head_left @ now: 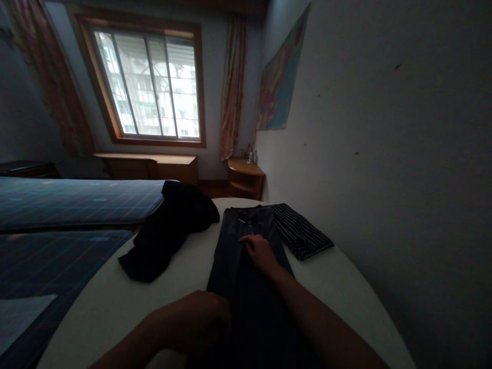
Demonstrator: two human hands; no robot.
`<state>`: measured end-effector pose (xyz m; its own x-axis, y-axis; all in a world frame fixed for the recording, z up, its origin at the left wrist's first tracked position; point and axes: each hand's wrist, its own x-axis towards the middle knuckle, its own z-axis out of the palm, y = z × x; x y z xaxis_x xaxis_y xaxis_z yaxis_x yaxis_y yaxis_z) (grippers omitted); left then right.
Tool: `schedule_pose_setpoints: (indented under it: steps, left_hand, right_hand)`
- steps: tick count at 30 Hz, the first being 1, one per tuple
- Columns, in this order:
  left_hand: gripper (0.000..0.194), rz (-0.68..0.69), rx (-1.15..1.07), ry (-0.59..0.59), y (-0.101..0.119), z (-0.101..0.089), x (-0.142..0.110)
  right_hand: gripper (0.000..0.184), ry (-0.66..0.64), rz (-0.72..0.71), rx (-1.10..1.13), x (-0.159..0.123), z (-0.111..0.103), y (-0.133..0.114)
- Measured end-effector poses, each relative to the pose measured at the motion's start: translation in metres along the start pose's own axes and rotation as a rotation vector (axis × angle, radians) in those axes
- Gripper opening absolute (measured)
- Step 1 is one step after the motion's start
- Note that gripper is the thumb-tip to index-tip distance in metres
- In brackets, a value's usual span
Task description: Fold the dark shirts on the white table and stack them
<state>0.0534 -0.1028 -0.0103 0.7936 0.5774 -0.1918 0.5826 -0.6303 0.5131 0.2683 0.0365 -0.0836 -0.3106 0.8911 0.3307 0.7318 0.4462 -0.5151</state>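
A long dark garment (251,302) lies stretched out on the round white table (334,297), running from its far edge towards me. Small pale round details and a light label show near its far end; I cannot tell its exact kind. My right hand (262,254) rests on its upper part, fingers pointing left across the cloth. Lower down, my left hand (198,318) curls over the garment's left edge, with its fingertips in shadow and partly hidden. Beside the far right end lies a folded black-and-white striped garment (302,230).
A crumpled black garment (169,230) lies on the table's left side, partly over its edge. Beyond it are plaid mattresses (77,202). A wooden corner shelf (246,171) stands behind the table, and a wall (384,179) runs along the right.
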Motion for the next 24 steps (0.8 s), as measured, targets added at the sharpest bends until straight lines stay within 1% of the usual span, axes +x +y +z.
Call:
schedule_pose_setpoints:
  steps: [2,5,8,11,13,15,18,21,24]
  left_hand:
    - [0.042,-0.006,0.021,-0.012,0.000,0.001,-0.002]
    - [0.039,-0.083,0.065,-0.045,-0.001,0.004,-0.005]
    - [0.032,-0.108,0.068,-0.064,-0.003,0.007,-0.007]
    - [0.025,-0.073,0.005,-0.085,-0.004,0.004,-0.008]
    - [0.025,-0.046,-0.058,-0.084,-0.003,0.002,-0.008]
    - [0.025,0.006,-0.104,-0.046,-0.001,0.001,-0.006]
    - [0.028,0.090,-0.098,0.018,0.002,0.008,0.001]
    - [0.031,0.145,-0.074,-0.020,0.004,0.019,0.009]
    - [0.026,0.171,-0.097,-0.080,0.003,0.025,0.013]
  right_hand:
    - [0.030,0.014,0.005,0.010,0.001,0.000,0.000]
    - [0.029,0.011,0.007,-0.001,0.001,0.000,0.001]
    - [0.029,0.004,-0.011,-0.021,0.000,0.000,0.001]
    - [0.030,0.013,-0.018,-0.021,0.000,0.001,0.001]
    - [0.031,0.017,-0.019,-0.012,0.000,0.001,0.001]
    - [0.031,0.046,-0.012,-0.009,0.000,0.001,0.002]
    - [0.033,0.104,0.007,-0.026,0.001,0.002,0.005]
    - [0.033,0.094,0.025,-0.069,0.001,0.004,0.009]
    - [0.034,0.073,0.038,-0.083,0.001,0.005,0.010]
